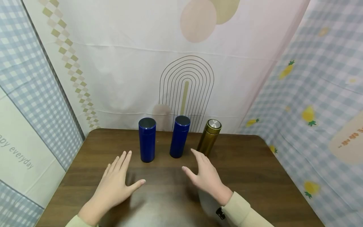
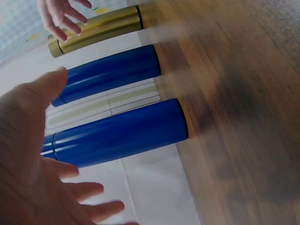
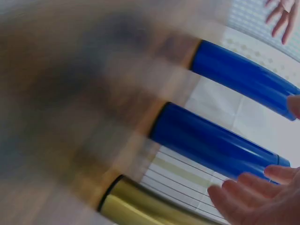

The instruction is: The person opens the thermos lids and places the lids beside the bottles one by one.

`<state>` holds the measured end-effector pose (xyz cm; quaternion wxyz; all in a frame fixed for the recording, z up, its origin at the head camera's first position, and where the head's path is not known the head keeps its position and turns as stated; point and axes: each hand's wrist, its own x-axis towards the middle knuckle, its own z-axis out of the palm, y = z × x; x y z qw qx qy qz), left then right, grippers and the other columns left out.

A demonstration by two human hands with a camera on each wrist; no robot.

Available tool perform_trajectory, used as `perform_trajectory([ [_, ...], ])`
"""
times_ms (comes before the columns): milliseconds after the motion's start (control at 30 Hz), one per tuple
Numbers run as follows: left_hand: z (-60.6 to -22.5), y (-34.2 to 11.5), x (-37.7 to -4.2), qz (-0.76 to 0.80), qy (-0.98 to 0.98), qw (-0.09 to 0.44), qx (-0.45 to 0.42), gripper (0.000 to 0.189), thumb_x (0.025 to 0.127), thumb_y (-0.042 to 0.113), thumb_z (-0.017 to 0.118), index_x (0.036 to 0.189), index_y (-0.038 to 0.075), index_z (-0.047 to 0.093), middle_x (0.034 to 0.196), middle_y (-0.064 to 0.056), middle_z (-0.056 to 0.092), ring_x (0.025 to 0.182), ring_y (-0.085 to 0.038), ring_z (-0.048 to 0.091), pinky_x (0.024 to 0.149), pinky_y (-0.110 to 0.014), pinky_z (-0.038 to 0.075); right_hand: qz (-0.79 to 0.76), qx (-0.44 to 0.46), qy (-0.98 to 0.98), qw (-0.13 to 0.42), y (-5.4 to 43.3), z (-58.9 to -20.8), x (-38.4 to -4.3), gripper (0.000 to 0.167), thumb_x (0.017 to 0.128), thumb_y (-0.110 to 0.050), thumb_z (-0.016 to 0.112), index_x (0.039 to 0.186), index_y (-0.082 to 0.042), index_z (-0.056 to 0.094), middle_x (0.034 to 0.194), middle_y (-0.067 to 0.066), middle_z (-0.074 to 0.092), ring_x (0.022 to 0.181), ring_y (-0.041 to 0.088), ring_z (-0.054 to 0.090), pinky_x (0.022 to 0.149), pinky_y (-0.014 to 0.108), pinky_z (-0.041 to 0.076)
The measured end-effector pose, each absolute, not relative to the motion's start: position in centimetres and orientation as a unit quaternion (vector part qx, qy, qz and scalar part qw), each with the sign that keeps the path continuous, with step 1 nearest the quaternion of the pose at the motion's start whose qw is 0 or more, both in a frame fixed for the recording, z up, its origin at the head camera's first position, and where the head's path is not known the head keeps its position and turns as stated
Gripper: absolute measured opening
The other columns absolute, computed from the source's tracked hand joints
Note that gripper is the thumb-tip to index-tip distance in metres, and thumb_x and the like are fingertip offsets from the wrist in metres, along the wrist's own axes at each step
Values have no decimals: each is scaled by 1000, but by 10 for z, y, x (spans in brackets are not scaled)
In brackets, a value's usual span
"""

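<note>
Presently, left hand (image 1: 113,184): fingers released, fairly straight, thumb spread toward the right; nothing held.
Left flask (image 1: 147,143): far and slightly right of the left fingers, near but apart; the left hand is the nearer one. It stands upright on its base, long axis vertical.
Right hand (image 1: 208,179): fingers released too, thumb well apart, grasping nothing; the index tip overlaps the foot of the gold flask (image 1: 209,138) in the head view, though contact cannot be made out.
Gold flask: upright, on the far side of the right fingers, the right hand nearer.
Middle flask (image 1: 179,140): upright between the others, gaps on both sides.
Shapes: three slim, straight cylinders, flat-topped, seamed near the top.
Finishes: glossy deep blue, dark-topped, on two; shiny metallic gold, silver-topped, on the third.
Desk (image 1: 167,183): brown wood grain, rounded far corners.
Backdrop (image 1: 127,78): white, creased fabric printed with thin nested arches.
Checked cloth (image 1: 297,132): at right, blue and white, rippled, dotted with yellow fruit prints.
</note>
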<state>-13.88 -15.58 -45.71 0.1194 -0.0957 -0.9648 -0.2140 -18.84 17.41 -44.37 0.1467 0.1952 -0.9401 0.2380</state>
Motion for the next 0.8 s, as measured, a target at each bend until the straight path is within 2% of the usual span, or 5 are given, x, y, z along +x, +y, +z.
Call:
perform_trajectory([
  [133, -454, -157, -147, -252, -954, 123, -108, 110, 75, 78, 56, 157, 24, 5, 157, -14, 22, 139, -40, 27, 106, -60, 25, 294, 186, -929, 128, 160, -431, -198, 80, 84, -66, 58, 145, -18, 41, 138, 0, 50, 124, 16, 49, 97, 42, 44],
  [267, -451, -159, -157, -280, -948, 110, -100, 110, 75, 77, 57, 157, 25, 6, 157, -12, 22, 138, -39, 29, 104, -61, 29, 319, 177, -924, 110, 146, -420, -207, 82, 83, -69, 57, 145, -19, 41, 134, 0, 53, 120, 14, 51, 95, 40, 46],
  [533, -442, -159, -175, -312, -942, 89, -82, 110, 77, 73, 60, 157, 24, 4, 158, -11, 21, 139, -39, 28, 102, -63, 30, 413, 177, -891, 59, 122, -410, -224, 81, 83, -66, 60, 145, -18, 40, 132, 6, 55, 114, 24, 57, 93, 44, 47],
  [600, -442, -159, -179, -316, -942, 84, -79, 110, 76, 76, 58, 156, 25, 3, 157, -13, 21, 138, -40, 29, 102, -63, 31, 430, 182, -883, 49, 116, -410, -227, 78, 83, -65, 60, 144, -20, 40, 131, 5, 56, 112, 26, 59, 93, 44, 48],
  [800, -444, -157, -190, -329, -938, 74, -76, 110, 76, 76, 57, 157, 24, 4, 156, -15, 23, 138, -39, 30, 103, -61, 31, 477, 239, -844, 49, 97, -409, -236, 61, 89, -53, 63, 139, -25, 44, 122, -3, 58, 110, 16, 59, 88, 36, 51],
])
